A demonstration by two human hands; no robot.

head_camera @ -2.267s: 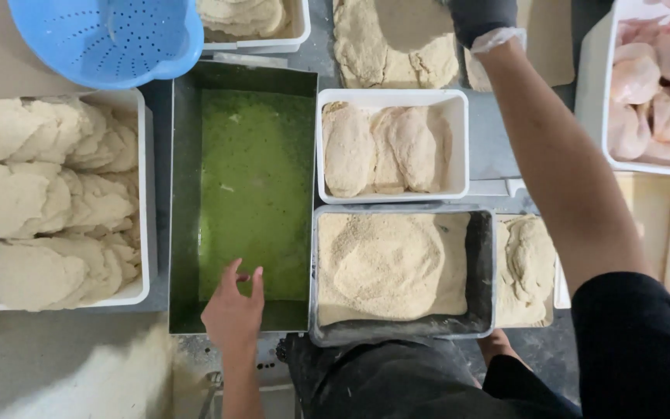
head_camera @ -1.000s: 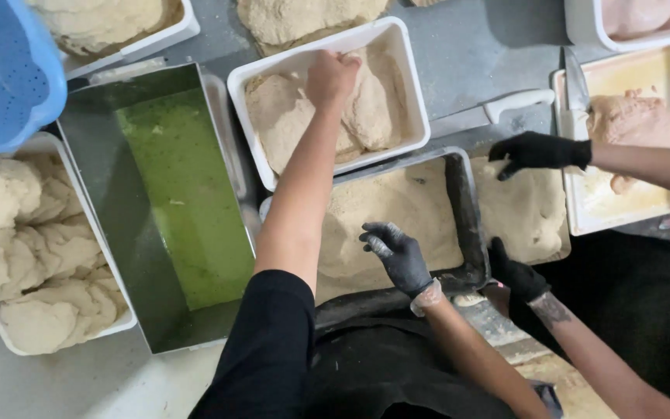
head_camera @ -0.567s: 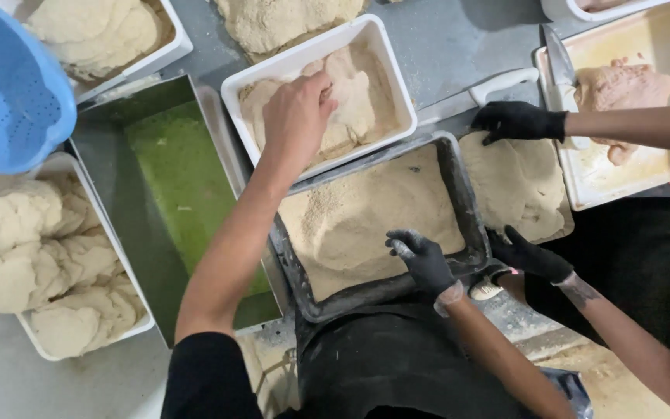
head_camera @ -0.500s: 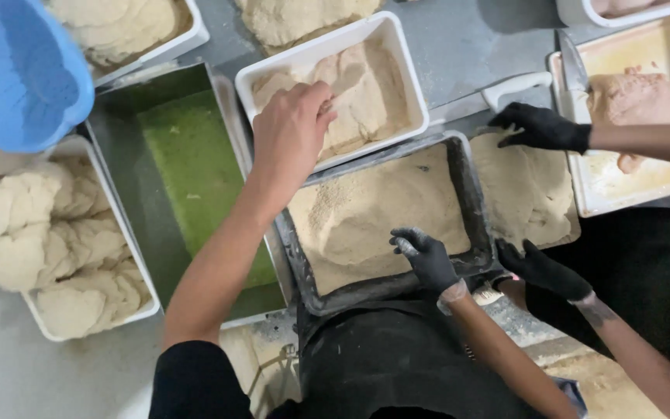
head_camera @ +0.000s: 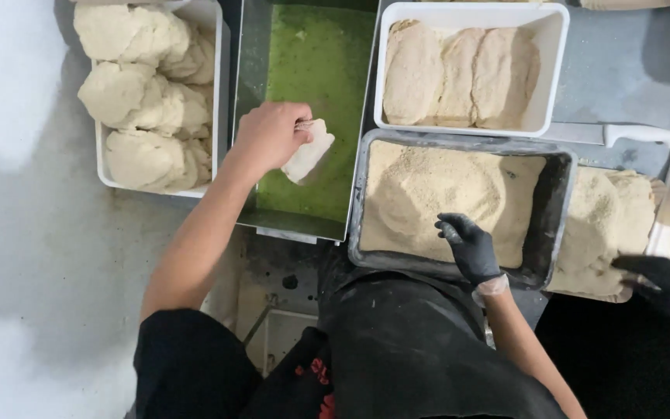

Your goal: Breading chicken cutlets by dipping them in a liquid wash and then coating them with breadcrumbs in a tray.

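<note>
My bare left hand (head_camera: 269,136) holds a pale floured cutlet (head_camera: 309,150) just above the green liquid in the metal pan (head_camera: 246,116). My right hand (head_camera: 468,244), in a black glove, rests with fingers spread on the near edge of the dark tray of breadcrumbs (head_camera: 558,209), holding nothing. A white tub of crumbed cutlets (head_camera: 549,70) stands behind that tray. Another white tub heaped with floured pieces (head_camera: 217,93) sits left of the green pan.
A white-handled knife (head_camera: 622,133) lies on the steel counter to the right. A co-worker's black-gloved hand (head_camera: 664,283) rests by a loose heap of crumbs (head_camera: 606,225) at the right edge. My dark apron (head_camera: 412,349) fills the bottom centre.
My left hand came back from the tub of crumbed cutlets to the green pan and now holds a floured piece. The view shifted right; the blue colander is out of sight.
</note>
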